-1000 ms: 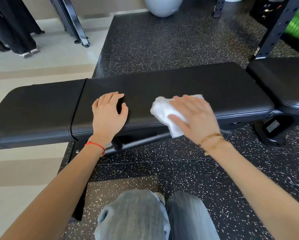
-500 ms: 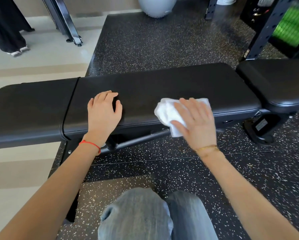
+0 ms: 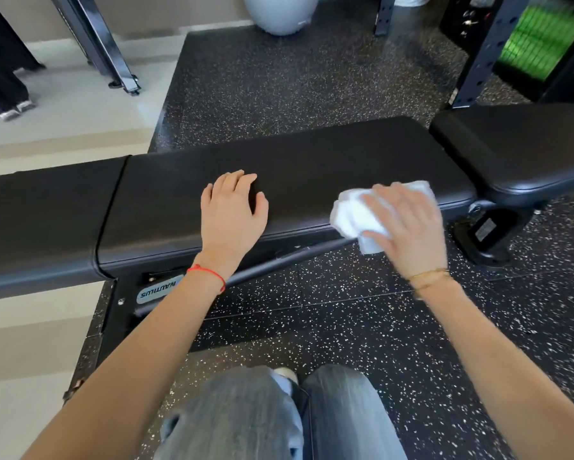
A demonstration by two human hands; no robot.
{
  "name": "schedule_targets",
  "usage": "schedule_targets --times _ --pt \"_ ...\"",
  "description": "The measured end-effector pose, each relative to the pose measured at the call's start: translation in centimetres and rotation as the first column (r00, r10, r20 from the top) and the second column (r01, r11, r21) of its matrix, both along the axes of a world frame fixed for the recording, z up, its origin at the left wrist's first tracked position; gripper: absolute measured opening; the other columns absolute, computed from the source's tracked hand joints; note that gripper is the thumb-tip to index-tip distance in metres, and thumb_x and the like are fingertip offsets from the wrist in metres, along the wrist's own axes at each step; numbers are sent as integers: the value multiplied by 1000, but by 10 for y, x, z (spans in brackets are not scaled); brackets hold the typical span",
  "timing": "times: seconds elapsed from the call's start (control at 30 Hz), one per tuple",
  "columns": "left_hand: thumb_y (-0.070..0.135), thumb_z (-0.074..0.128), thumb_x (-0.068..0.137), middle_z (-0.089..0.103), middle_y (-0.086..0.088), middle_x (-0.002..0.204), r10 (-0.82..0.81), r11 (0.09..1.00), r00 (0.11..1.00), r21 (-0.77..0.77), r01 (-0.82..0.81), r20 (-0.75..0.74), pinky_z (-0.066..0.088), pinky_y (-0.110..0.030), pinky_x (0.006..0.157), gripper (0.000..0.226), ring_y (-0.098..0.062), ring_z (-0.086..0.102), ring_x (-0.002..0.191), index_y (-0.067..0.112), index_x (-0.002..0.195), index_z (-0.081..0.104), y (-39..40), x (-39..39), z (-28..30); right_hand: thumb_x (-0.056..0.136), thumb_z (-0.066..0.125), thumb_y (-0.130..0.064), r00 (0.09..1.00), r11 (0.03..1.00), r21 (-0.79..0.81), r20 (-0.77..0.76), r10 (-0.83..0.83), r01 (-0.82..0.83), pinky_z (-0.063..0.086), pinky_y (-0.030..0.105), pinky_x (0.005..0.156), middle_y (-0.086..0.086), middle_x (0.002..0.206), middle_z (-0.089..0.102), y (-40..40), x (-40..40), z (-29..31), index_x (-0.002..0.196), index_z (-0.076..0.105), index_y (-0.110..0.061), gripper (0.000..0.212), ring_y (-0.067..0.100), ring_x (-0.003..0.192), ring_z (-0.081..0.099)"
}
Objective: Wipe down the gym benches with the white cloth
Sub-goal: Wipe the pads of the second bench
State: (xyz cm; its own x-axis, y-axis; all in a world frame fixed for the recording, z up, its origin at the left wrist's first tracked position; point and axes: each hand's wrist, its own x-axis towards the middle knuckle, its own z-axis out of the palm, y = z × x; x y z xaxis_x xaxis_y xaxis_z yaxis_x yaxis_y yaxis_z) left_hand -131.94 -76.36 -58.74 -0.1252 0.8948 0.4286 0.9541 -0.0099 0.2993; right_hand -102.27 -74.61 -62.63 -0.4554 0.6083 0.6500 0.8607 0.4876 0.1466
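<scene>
Change since earlier: our right hand (image 3: pixel 408 227) and the white cloth (image 3: pixel 355 215) have travelled rightward along the bench (image 3: pixel 312 161), from near the middle of the long pad to its right end; our left hand (image 3: pixel 232 214) has stayed where it was on the pad.
Right hand: we press the cloth with fingers spread and nearly straight, palm down, thumb lying along the cloth's lower corner. Slight motion blur at the wrist.
Cloth: bunched, lying on the front right part of the long pad, draped over the front edge, one corner hanging below the pad in front of the metal bar (image 3: pixel 289 260). Its upper right edge shows beyond our fingertips.
Left hand: flat on the pad near its middle, fingers relaxed and close together, thumb apart, holding nothing. We wear a red string (image 3: pixel 209 273) on this wrist.
Right wrist: thin gold bracelets (image 3: pixel 428 277).
Bench: black padded, two sections met at a seam on the left; base label partly visible under the pad, printed upside down to us.
Second bench (image 3: pixel 528 147): black pad just beside the first bench's right end, untouched by either hand.
Floor: dark speckled rubber mat (image 3: pixel 312 78) under both benches; pale floor (image 3: pixel 63 127) to the left.
Background: grey ball (image 3: pixel 280 11) at top centre; black rack upright (image 3: pixel 485 51) top right.
Foreground: our knees in grey jeans (image 3: pixel 262 416).
</scene>
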Motion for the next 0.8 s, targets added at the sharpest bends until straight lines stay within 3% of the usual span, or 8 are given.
schedule_targets --times 0.07,0.17,0.27,0.37,0.5,0.6,0.8 --pt "35 40 91 59 -8 134 2 1000 1000 2 -2 -11 33 -52 112 48 -28 50 129 14 127 62 -1 1 -2 100 32 -55 996 996 -50 -51 -74 71 33 52 107 9 141 51 0 27 1 139 46 -19 55 34 132 44" --pt "34 38 91 58 -10 136 0 1000 1000 3 0 -18 31 -55 112 49 -29 49 131 12 129 61 -1 3 -3 99 30 -55 999 998 -43 -5 -37 37 28 50 109 7 141 51 -2 2 4 140 44 -21 55 33 132 44" --pt "35 38 93 56 -10 138 -6 1000 1000 -12 5 -29 30 -55 113 49 -29 47 133 12 131 59 -2 1 -4 96 44 -53 996 998 -5 56 66 -66 31 49 110 2 138 54 -8 -49 1 139 45 -26 50 31 129 47" --pt "33 43 96 55 -9 141 -21 1000 999 -14 20 -32 29 -53 115 45 -29 45 135 14 133 57 -3 -3 -5 96 48 -51 989 994 -45 104 108 -103 32 47 111 2 141 51 -4 -38 4 140 46 -26 51 29 131 46" --pt "32 43 97 53 -10 143 -8 1000 999 -14 7 -37 26 -52 117 44 -28 43 137 13 135 57 -3 0 -5 99 34 -54 993 984 -141 -32 -117 111 31 49 109 5 142 49 4 38 5 139 46 -19 54 32 133 42" --pt "34 36 95 54 -12 142 6 1000 999 -9 -7 -47 26 -54 116 50 -30 43 137 11 134 57 -2 4 -6 99 37 -46 959 964 -157 -154 -238 214 28 49 110 4 139 50 -1 36 8 136 47 -17 48 32 134 39" --pt "34 37 93 54 -13 141 -2 1000 999 -13 2 -40 27 -55 115 52 -31 44 136 9 133 58 -4 3 -3 95 51 -46 989 985 -131 82 120 -109 28 47 113 0 145 47 -13 -44 5 143 41 -27 53 28 134 41"
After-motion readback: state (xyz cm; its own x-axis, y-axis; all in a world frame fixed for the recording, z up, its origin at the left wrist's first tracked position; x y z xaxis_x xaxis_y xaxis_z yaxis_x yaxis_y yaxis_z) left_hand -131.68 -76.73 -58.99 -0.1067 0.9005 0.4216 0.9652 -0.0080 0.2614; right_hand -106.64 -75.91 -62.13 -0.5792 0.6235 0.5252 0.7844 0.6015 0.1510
